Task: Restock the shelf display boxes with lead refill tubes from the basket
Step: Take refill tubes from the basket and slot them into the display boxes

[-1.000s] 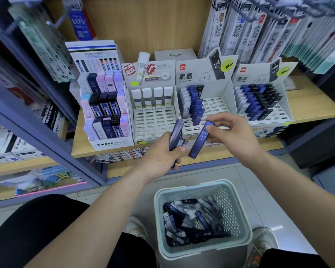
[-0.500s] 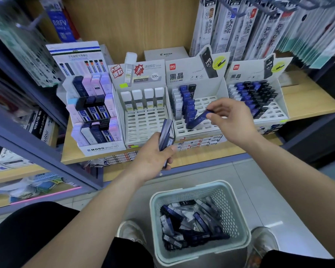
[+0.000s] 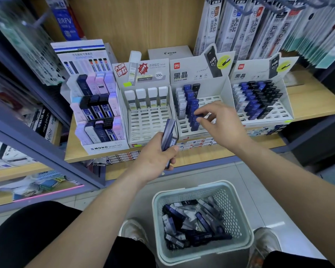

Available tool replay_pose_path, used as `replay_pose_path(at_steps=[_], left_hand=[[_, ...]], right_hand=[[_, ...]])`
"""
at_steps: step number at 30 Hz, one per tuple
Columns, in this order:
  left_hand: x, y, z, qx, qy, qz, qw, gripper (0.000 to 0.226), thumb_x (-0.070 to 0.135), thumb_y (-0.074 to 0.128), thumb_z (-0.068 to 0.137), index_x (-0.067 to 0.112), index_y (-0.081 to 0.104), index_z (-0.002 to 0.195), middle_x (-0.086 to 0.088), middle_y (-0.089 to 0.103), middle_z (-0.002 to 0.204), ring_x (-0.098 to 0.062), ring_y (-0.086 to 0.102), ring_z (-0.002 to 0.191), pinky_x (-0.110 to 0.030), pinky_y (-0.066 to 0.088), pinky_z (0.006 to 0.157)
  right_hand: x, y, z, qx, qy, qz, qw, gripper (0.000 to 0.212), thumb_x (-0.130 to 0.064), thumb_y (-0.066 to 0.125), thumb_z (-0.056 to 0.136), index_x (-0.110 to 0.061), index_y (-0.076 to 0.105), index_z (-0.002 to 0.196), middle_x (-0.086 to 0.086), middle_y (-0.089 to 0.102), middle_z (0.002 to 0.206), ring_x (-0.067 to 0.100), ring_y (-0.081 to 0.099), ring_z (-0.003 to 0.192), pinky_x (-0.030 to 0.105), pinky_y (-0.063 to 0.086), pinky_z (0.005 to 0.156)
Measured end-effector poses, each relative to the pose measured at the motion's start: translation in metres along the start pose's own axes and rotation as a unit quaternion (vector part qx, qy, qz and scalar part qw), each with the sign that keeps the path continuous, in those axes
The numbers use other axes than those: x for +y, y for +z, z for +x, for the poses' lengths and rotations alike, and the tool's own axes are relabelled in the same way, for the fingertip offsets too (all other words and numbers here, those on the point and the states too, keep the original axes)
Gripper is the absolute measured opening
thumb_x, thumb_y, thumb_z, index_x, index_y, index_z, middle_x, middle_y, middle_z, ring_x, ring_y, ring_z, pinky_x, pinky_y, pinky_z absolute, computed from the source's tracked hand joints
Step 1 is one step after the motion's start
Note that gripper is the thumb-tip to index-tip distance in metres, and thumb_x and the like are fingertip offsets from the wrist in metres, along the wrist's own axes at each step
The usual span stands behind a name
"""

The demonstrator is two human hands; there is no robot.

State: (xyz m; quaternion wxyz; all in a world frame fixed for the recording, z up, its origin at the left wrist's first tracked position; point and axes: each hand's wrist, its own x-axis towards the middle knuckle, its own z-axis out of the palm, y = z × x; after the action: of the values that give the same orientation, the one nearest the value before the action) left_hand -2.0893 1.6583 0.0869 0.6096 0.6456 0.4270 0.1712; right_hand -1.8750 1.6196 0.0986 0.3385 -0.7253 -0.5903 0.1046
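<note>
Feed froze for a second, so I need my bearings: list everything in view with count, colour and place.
shelf: one, wood, holds the boxes.
boxes: four, white, in a row on shelf.
white-cap tubes: four, second box from left, back row.
blue tube: one, third box, front of blue row.
bundle: a few tubes, blue-grey, in left hand.
basket: one, pale green, floor between shoes.
loose tubes: many, blue, black, grey, in basket.
hanging packs: many, mostly white, hooks upper right.
shoes: two, pale, either side of basket.
left hand: grips bundle.
right hand: pinches blue tube.
</note>
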Motion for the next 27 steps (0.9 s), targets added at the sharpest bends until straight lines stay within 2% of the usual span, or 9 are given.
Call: replay_pose_path(at_steps=[3,6,9,11,13,15,19,23,27], left_hand=[[0.0,-0.002,-0.001,-0.001,0.0,0.001,1.0,0.009,0.017,0.057,0.101,0.013,0.05,0.104,-0.009,0.056,0.083,-0.015,0.056,0.07,-0.038,0.059,0.069],[-0.001,-0.002,-0.001,-0.005,0.001,0.0,1.0,0.009,0.016,0.058,0.1,0.013,0.05,0.104,-0.009,0.056,0.087,-0.015,0.056,0.071,-0.045,0.06,0.072],[0.0,0.0,-0.001,-0.013,0.001,-0.006,1.0,0.009,0.014,0.058,0.1,0.016,0.049,0.101,-0.009,0.055,0.089,-0.015,0.056,0.069,-0.044,0.06,0.072],[0.001,0.002,-0.002,-0.021,0.005,-0.002,1.0,0.011,0.014,0.058,0.1,0.019,0.049,0.101,-0.009,0.056,0.09,-0.015,0.058,0.07,-0.043,0.06,0.07],[0.002,0.003,-0.002,-0.029,0.011,0.005,1.0,0.011,0.015,0.058,0.099,0.021,0.049,0.103,-0.009,0.056,0.091,-0.015,0.059,0.07,-0.041,0.059,0.068],[0.001,0.002,-0.003,-0.035,0.011,0.011,0.999,0.012,0.015,0.059,0.099,0.022,0.05,0.103,-0.01,0.056,0.093,-0.016,0.059,0.071,-0.043,0.06,0.069],[-0.002,0.001,-0.003,-0.041,0.003,0.015,0.999,0.014,0.015,0.062,0.098,0.018,0.05,0.105,-0.009,0.054,0.089,-0.017,0.059,0.07,-0.05,0.059,0.072],[-0.003,0.001,-0.002,-0.041,0.011,0.022,0.999,0.015,0.016,0.063,0.097,0.02,0.05,0.104,-0.006,0.054,0.086,-0.017,0.059,0.069,-0.049,0.06,0.07],[-0.004,0.0,-0.003,-0.042,0.02,0.017,0.999,0.016,0.015,0.062,0.097,0.024,0.049,0.097,-0.006,0.055,0.085,-0.018,0.058,0.068,-0.042,0.057,0.067]], right_hand=[[-0.005,0.0,-0.001,0.028,0.013,-0.01,0.999,0.019,-0.019,0.072,0.089,-0.027,0.074,0.106,-0.007,0.059,0.101,0.012,0.063,0.078,0.028,0.052,0.08],[-0.021,-0.004,-0.007,0.065,0.017,0.043,0.997,0.016,-0.023,0.073,0.088,-0.031,0.071,0.103,-0.007,0.062,0.094,0.011,0.061,0.074,0.016,0.048,0.073],[-0.045,0.0,-0.012,-0.009,0.04,0.15,0.988,0.007,-0.028,0.071,0.09,-0.029,0.069,0.097,-0.006,0.068,0.084,0.016,0.062,0.072,0.022,0.052,0.069],[-0.053,0.007,-0.012,-0.053,0.054,0.177,0.981,0.015,-0.036,0.073,0.088,-0.029,0.067,0.1,-0.004,0.067,0.08,0.015,0.061,0.067,0.027,0.052,0.067],[-0.056,0.015,-0.011,-0.065,0.058,0.165,0.982,0.02,-0.041,0.075,0.085,-0.029,0.066,0.099,-0.003,0.067,0.077,0.008,0.06,0.063,0.024,0.048,0.065],[-0.056,0.02,-0.011,-0.06,0.067,0.156,0.984,0.017,-0.038,0.076,0.085,-0.027,0.066,0.093,-0.001,0.068,0.073,0.009,0.063,0.064,0.027,0.05,0.065],[-0.056,0.019,-0.011,-0.056,0.107,0.215,0.969,0.01,-0.021,0.078,0.084,-0.022,0.068,0.086,0.009,0.07,0.068,0.021,0.067,0.061,0.045,0.06,0.073],[-0.058,0.018,-0.011,-0.038,0.118,0.218,0.968,0.01,-0.016,0.074,0.085,-0.025,0.069,0.085,0.01,0.07,0.069,0.024,0.068,0.063,0.05,0.059,0.073],[-0.06,0.014,-0.008,-0.005,0.13,0.236,0.963,0.013,-0.012,0.066,0.084,-0.024,0.071,0.087,0.0,0.067,0.067,0.021,0.063,0.061,0.052,0.059,0.067]])
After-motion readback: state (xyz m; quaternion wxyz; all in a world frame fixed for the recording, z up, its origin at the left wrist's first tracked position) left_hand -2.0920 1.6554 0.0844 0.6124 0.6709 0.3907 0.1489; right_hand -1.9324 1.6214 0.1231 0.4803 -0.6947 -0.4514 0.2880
